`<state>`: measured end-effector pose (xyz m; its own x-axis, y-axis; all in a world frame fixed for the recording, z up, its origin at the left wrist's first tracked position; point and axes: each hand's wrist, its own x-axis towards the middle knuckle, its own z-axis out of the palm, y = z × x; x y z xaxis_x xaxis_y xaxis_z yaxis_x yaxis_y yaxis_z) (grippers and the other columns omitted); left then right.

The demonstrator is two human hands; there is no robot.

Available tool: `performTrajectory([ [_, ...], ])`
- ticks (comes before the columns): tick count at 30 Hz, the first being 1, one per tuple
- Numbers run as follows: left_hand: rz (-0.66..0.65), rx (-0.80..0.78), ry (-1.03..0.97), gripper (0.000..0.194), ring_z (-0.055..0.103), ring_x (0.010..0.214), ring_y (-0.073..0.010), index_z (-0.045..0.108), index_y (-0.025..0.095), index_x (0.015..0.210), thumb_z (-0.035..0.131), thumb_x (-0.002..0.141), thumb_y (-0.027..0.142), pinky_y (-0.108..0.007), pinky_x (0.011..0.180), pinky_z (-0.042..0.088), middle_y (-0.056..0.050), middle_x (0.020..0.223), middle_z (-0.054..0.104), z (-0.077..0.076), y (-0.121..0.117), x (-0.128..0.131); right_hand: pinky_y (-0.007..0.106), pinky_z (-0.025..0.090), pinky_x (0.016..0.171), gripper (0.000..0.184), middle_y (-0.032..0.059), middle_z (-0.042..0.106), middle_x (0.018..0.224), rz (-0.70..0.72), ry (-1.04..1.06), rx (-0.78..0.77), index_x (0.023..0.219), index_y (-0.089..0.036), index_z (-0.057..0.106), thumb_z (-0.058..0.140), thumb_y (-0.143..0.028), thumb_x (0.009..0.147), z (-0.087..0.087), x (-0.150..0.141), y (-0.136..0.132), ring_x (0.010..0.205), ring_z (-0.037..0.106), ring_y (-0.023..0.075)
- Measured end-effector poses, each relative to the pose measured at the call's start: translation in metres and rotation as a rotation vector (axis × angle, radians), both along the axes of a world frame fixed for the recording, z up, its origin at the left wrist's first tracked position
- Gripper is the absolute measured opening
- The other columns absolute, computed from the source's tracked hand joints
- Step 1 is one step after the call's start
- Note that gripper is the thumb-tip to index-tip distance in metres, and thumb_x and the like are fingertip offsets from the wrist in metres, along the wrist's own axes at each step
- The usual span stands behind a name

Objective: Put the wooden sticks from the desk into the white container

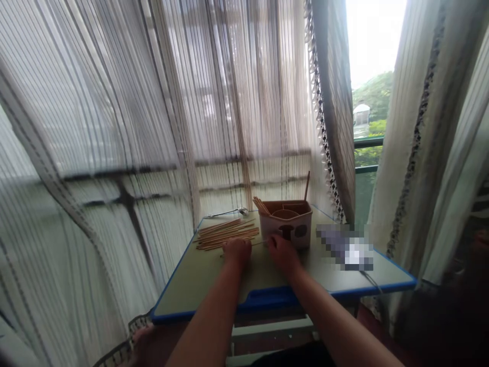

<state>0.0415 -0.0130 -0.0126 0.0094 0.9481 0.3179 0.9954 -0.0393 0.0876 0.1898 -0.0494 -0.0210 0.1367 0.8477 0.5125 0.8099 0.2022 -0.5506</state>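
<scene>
A pile of thin wooden sticks lies on the far left part of a small grey desk with a blue rim. A light box with compartments stands behind my hands, with a few sticks poking out of it. My left hand rests curled on the desk just in front of the pile. My right hand is closed beside the box's front. One stick appears to run between the two hands, though it is small and blurred.
Striped sheer curtains hang close behind and left of the desk. A blurred-out object lies on the desk's right side with a cable running off the edge. A metal spoon lies at the far edge.
</scene>
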Motion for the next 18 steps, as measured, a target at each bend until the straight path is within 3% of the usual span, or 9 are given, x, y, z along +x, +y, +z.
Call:
performTrajectory([
  [6,0.109,-0.022,-0.085,0.047,0.054,0.090,-0.0252,0.065,0.018,0.085,0.021,0.084,0.035,-0.041,0.077,0.034,-0.013,0.091,0.063,0.000,0.001,-0.003,0.025,0.032,0.059,0.037,0.0088,0.064,0.075,-0.207,0.077,0.132,0.088,-0.017,0.057,0.025,-0.036,0.087,0.007,0.002,-0.010,0.066,0.058,0.0178],
  [10,0.114,0.016,-0.139,0.046,0.055,0.089,-0.0237,0.063,0.017,0.084,0.020,0.086,0.035,-0.039,0.075,0.036,-0.012,0.091,0.062,-0.002,0.002,-0.004,0.025,0.030,0.058,0.037,0.0086,0.063,0.077,-0.287,0.188,0.215,0.090,-0.017,0.056,0.024,-0.037,0.087,0.009,0.004,-0.011,0.065,0.055,0.0168],
  [18,-0.127,0.148,-0.311,0.036,0.056,0.080,-0.0160,0.052,0.017,0.087,0.019,0.088,0.033,-0.027,0.070,0.038,-0.009,0.087,0.059,-0.007,0.004,-0.006,0.025,0.028,0.057,0.037,0.0082,0.061,0.075,-0.378,0.353,0.258,0.089,-0.014,0.055,0.025,-0.037,0.086,0.012,0.008,-0.012,0.063,0.051,0.0160],
])
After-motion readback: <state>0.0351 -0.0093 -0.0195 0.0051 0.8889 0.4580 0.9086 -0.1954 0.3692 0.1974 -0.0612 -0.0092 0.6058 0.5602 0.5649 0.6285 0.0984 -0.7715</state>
